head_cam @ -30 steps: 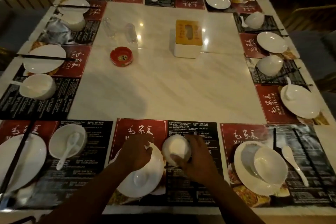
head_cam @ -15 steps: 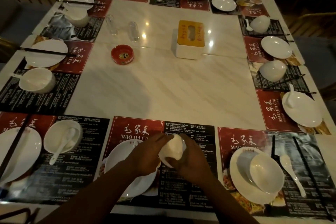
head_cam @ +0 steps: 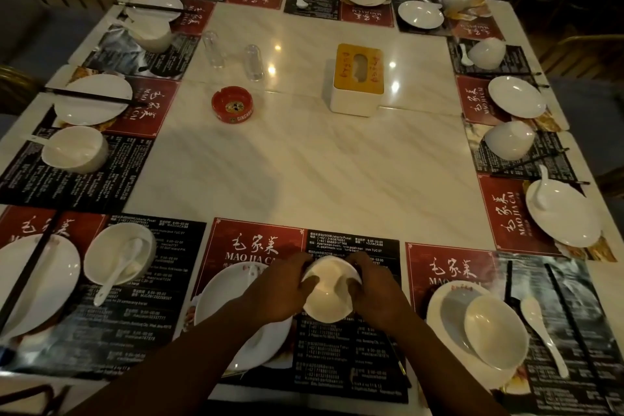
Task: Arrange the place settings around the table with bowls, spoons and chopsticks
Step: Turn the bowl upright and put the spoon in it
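The white bowl (head_cam: 329,290) sits between both hands at the near middle setting, tilted with its opening turned toward the camera, and whether its base touches the placemat (head_cam: 351,344) cannot be told. The left hand (head_cam: 280,290) grips its left wall and the right hand (head_cam: 378,290) grips its right wall, thumbs hooked over the rim into the opening, so both hands are closed on the bowl and equally near it. The relation that matters is sideways: the plate (head_cam: 216,307) of this setting lies just beside the bowl to the left, partly under the left wrist, while bare placemat lies below and to the right. The bowl probably needs righting and setting down on the mat beside the plate, as in the setting to the left, where a bowl with a spoon (head_cam: 116,267) stands right of its plate. Further out on the tabletop (head_cam: 304,162), the right-hand setting has a bowl on a plate (head_cam: 496,331), a loose spoon (head_cam: 540,331) and chopsticks (head_cam: 570,321).
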`<state>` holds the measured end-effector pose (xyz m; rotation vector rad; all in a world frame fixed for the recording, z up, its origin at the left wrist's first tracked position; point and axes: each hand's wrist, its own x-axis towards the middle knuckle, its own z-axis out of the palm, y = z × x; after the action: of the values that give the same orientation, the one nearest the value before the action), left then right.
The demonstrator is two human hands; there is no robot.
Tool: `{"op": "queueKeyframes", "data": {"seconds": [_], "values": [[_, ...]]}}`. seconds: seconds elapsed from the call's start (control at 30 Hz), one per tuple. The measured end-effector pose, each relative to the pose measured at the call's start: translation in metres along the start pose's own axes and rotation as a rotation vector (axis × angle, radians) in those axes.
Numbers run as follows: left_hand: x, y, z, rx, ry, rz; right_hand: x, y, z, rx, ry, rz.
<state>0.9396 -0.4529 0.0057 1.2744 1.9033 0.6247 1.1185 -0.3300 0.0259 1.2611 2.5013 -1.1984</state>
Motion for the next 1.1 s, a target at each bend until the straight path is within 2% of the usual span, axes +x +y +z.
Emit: {"op": "queueKeyframes", "data": {"seconds": [0.1, 0.2, 0.33, 0.43, 0.57, 0.67, 0.77, 0.83, 0.9, 0.97, 1.03, 1.1], "values": [[-0.004, -0.002, -0.004, 0.020, 0.019, -0.029, 0.004, 0.004, 0.002, -0.051, -0.009, 0.025], [-0.011, -0.012, -0.017, 0.009, 0.109, -0.038, 0.009, 0.008, 0.004, -0.096, -0.012, 0.041], [-0.021, -0.031, -0.040, 0.091, 0.257, -0.151, 0.016, 0.009, 0.009, -0.130, -0.015, 0.050], [-0.032, -0.046, -0.053, 0.120, 0.289, -0.278, 0.017, 0.010, 0.011, -0.126, -0.011, 0.080], [-0.048, -0.060, -0.053, 0.181, 0.258, -0.379, 0.017, 0.012, 0.014, -0.148, 0.052, 0.075], [-0.058, -0.062, -0.044, 0.241, 0.151, -0.371, 0.017, 0.007, 0.017, -0.207, 0.112, 0.123], [-0.063, -0.059, -0.034, 0.237, 0.063, -0.395, 0.009, -0.014, 0.014, -0.408, 0.332, 0.068], [-0.065, -0.060, -0.027, 0.244, 0.054, -0.446, 0.000, -0.038, 0.017, -0.433, 0.458, -0.077], [-0.067, -0.061, -0.023, 0.287, 0.046, -0.481, -0.007, -0.062, 0.030, -0.407, 0.376, -0.263], [-0.068, -0.063, -0.021, 0.331, 0.032, -0.459, -0.008, -0.080, 0.055, -0.398, 0.165, -0.412], [-0.069, -0.063, -0.024, 0.326, 0.003, -0.441, -0.004, -0.088, 0.083, -0.448, 0.000, -0.499], [-0.071, -0.064, -0.028, 0.311, -0.029, -0.428, 0.003, -0.093, 0.103, -0.478, -0.045, -0.529]]}}
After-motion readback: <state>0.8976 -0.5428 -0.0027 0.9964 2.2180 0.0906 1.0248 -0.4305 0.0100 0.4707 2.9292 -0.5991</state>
